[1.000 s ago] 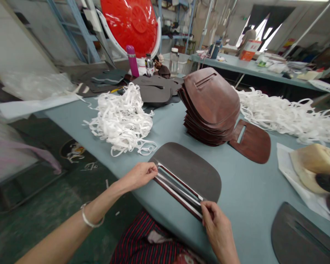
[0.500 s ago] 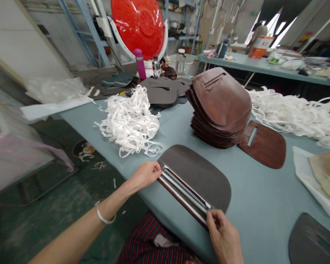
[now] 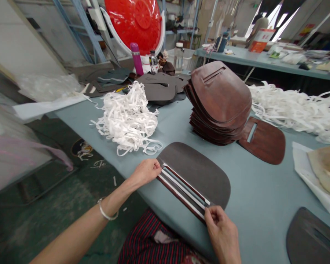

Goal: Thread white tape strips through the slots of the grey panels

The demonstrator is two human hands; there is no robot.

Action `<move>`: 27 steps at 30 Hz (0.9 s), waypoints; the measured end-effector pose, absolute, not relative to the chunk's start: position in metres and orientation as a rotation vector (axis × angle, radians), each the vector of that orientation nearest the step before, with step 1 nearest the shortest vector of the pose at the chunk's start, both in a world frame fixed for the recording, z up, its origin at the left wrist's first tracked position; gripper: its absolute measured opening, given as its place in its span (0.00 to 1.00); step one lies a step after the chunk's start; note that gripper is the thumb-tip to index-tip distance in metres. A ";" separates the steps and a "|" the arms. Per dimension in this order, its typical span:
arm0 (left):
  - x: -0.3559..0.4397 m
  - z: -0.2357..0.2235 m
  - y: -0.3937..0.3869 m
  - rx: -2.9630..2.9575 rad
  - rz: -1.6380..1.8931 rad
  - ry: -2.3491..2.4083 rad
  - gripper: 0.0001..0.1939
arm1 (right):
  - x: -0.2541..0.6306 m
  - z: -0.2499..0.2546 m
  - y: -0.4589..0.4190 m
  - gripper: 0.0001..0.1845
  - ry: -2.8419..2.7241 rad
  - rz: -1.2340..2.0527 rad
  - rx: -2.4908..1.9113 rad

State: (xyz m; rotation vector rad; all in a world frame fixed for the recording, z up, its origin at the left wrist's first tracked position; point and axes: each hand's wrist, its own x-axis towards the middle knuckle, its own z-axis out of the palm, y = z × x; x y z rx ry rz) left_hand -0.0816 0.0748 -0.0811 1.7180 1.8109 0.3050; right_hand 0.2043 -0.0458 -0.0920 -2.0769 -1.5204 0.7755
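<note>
A dark leather panel (image 3: 198,172) lies on the grey-blue table (image 3: 253,190), with parallel white strips (image 3: 183,192) running along its slotted, red-brown edged opening. My left hand (image 3: 147,172) presses the strips' far end with its fingers. My right hand (image 3: 221,229) pinches their near end between thumb and fingers. Beyond them stands a tall stack of brown leather panels (image 3: 220,99), and a single brown panel (image 3: 264,141) lies against it. A tangle of white strips (image 3: 129,121) sits left of the stack.
More white strips (image 3: 297,110) pile at the right, near cream foam on white paper (image 3: 326,167). Another dark panel (image 3: 310,238) lies at the lower right. Dark leather pieces (image 3: 161,90), a pink flask (image 3: 136,58) and bottles stand beyond; the table's left edge drops to the floor.
The whole view has shifted slightly with my head. Both hands stay at the ends of the white strips, and the panel has not visibly moved on the table.
</note>
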 end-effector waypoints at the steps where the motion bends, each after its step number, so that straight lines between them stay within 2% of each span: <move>1: -0.082 -0.081 0.075 1.715 0.298 1.814 0.10 | 0.204 -0.091 -0.046 0.19 -1.503 0.805 -2.058; 6: -0.081 -0.078 0.074 1.725 0.297 1.850 0.08 | 0.204 -0.080 -0.043 0.19 -1.339 1.011 -1.941; 10: -0.071 -0.075 0.062 2.042 0.421 1.811 0.03 | 0.203 -0.079 -0.043 0.18 -1.286 1.017 -1.960; 16: -0.057 -0.077 0.030 2.542 0.308 1.775 0.13 | 0.199 -0.081 -0.047 0.13 -1.457 0.754 -2.175; 23: -0.057 -0.078 0.004 2.699 0.077 1.693 0.24 | 0.196 -0.078 -0.043 0.09 -1.510 0.669 -2.275; 27: -0.052 -0.081 -0.002 2.690 0.031 1.722 0.25 | 0.196 -0.077 -0.043 0.09 -1.537 0.653 -2.288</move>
